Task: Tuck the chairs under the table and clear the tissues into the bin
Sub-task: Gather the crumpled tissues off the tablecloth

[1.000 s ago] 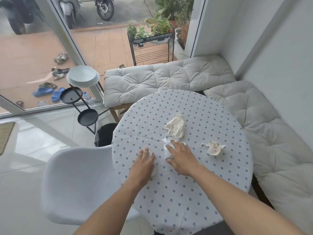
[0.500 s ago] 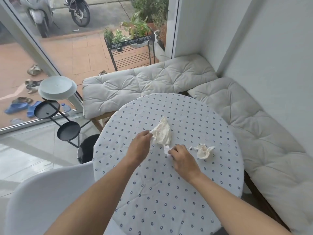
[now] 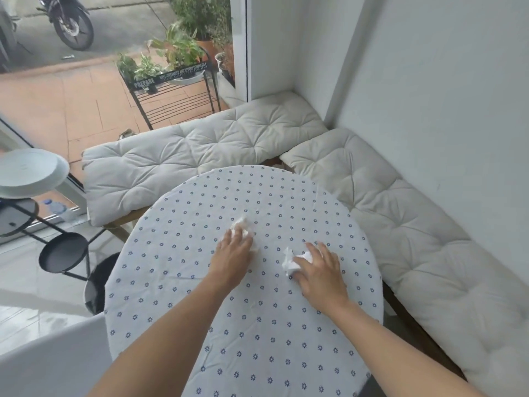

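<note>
A round table [image 3: 257, 339] with a white, blue-dotted cloth fills the middle of the view. My left hand [image 3: 233, 253] lies over a crumpled white tissue [image 3: 242, 224] near the table's centre, fingers curled on it. To the right, my right hand [image 3: 322, 270] closes around a second crumpled tissue [image 3: 289, 260], which sticks out to the left of the fingers. A white chair [image 3: 48, 365] stands at the lower left, its seat out from the table. The dark bin [image 3: 98, 282] sits on the floor just left of the table, partly hidden by the cloth.
Cushioned benches [image 3: 200, 150] wrap the far and right sides of the table. A black tiered stand [image 3: 61, 252] with a white plate [image 3: 28, 171] on top stands at the left by the glass door. A plant rack [image 3: 174, 90] is outside.
My left hand has come down over the larger tissue at the centre. My right hand moved right and closed on the smaller tissue. The view has shifted left.
</note>
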Tool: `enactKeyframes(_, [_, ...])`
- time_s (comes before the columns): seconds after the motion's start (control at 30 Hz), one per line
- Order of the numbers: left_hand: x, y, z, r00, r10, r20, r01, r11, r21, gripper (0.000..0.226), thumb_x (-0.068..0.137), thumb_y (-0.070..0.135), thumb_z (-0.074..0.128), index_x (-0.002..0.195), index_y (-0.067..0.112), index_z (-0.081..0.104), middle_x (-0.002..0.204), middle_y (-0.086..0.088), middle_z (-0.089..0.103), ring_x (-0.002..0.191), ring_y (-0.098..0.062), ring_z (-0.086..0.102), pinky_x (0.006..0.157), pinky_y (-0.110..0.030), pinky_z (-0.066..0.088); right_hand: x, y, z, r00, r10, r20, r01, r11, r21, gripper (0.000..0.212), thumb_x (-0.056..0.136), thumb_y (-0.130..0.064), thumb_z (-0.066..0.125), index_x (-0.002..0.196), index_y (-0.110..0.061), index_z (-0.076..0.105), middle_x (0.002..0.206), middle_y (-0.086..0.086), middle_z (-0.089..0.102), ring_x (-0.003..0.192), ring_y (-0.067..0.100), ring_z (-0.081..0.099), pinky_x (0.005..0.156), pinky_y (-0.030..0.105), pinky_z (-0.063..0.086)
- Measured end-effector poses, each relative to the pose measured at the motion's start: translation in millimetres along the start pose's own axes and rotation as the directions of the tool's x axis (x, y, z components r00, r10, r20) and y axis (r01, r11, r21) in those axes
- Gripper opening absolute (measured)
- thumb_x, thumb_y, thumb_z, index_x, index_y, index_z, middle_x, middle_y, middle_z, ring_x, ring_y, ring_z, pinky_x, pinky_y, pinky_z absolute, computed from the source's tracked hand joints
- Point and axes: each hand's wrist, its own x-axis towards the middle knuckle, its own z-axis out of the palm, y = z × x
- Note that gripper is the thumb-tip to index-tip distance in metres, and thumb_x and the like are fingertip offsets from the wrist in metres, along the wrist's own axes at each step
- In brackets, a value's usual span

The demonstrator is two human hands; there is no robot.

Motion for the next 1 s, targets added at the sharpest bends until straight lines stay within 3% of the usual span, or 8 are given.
enactKeyframes(0.07, [-2,-4,-5,0.999,0.032,-0.029,-0.033,0.999,-0.037,0.058,0.102,-0.002,0.049,0.156,0.016,0.039,0.169,-0.011,0.028,0.154,-0.036,0.025,0.111,-0.055,0.045,-3,1,4,0.998,0.016,0.054,-0.021,0.995,0.093,0.033,0.098,-0.027,0.070,0.130,-0.021,0.067,0.156,0.013,0.048,0.149,0.038,0.033,0.116,0.055,0.038])
enactKeyframes(0.17, [-12,-14,-16,0.994,0.067,-0.086,-0.074,0.994,-0.082,0.056,0.095,-0.009,0.051,0.145,0.017,0.057,0.153,-0.006,0.054,0.130,-0.035,0.055,0.092,-0.050,0.055,-9,-7,7,1.000,0.024,-0.002,-0.023,0.981,0.190,0.034,0.094,-0.005,0.072,0.127,-0.012,0.070,0.146,0.009,0.060,0.141,0.030,0.048,0.105,0.045,0.052])
enactKeyframes(0.23, [-21,-29,-25,0.993,0.047,-0.107,-0.054,0.996,-0.067,0.046,0.092,-0.011,0.048,0.130,0.008,0.065,0.141,-0.008,0.062,0.115,-0.036,0.062,0.085,-0.048,0.056,-8,-20,7,0.999,0.022,-0.040,-0.012,0.972,0.234,0.034,0.090,0.005,0.072,0.122,-0.007,0.072,0.136,0.011,0.067,0.130,0.030,0.059,0.101,0.042,0.055])
enactKeyframes(0.37, [-38,-58,-51,0.990,0.011,-0.143,-0.022,0.997,-0.071,0.029,0.088,-0.014,0.047,0.105,-0.001,0.067,0.118,-0.014,0.069,0.097,-0.037,0.066,0.078,-0.051,0.056,4,-53,-2,0.999,-0.009,-0.038,0.020,0.960,0.280,0.034,0.094,0.008,0.064,0.126,-0.002,0.069,0.131,0.015,0.069,0.124,0.031,0.063,0.103,0.041,0.053])
enactKeyframes(0.67, [-88,-135,-105,0.969,-0.037,-0.246,-0.002,0.988,-0.156,0.031,0.089,-0.016,0.051,0.101,0.002,0.073,0.114,-0.009,0.073,0.096,-0.036,0.070,0.079,-0.046,0.058,47,-153,-13,0.994,-0.111,0.002,0.105,0.945,0.309,0.026,0.101,-0.002,0.057,0.124,-0.009,0.067,0.128,0.007,0.069,0.121,0.027,0.061,0.090,0.040,0.056])
enactKeyframes(0.77, [-88,-158,-111,0.966,-0.011,-0.257,-0.030,0.988,-0.154,0.032,0.089,-0.016,0.050,0.102,0.001,0.073,0.118,-0.012,0.073,0.103,-0.036,0.069,0.086,-0.047,0.057,62,-178,-2,0.996,-0.083,0.032,0.071,0.957,0.281,0.027,0.103,-0.009,0.058,0.129,-0.009,0.065,0.141,0.012,0.060,0.135,0.030,0.052,0.099,0.043,0.053])
enactKeyframes(0.9, [-90,-177,-95,0.969,0.033,-0.245,-0.072,0.986,-0.153,0.026,0.091,-0.012,0.049,0.101,0.003,0.069,0.116,-0.010,0.072,0.104,-0.035,0.066,0.085,-0.044,0.056,76,-185,23,0.989,0.020,0.145,-0.038,0.991,0.125,0.038,0.102,-0.022,0.060,0.140,-0.016,0.057,0.165,0.014,0.031,0.153,0.038,0.018,0.120,0.049,0.028])
enactKeyframes(1.0, [-95,-193,-86,0.972,0.054,-0.228,-0.094,0.982,-0.166,0.026,0.091,-0.012,0.051,0.106,0.002,0.067,0.115,-0.008,0.070,0.102,-0.033,0.065,0.083,-0.042,0.055,66,-187,40,0.986,0.072,0.152,-0.103,0.972,0.212,0.038,0.100,-0.016,0.064,0.137,-0.015,0.060,0.162,0.006,0.039,0.152,0.026,0.024,0.114,0.044,0.038])
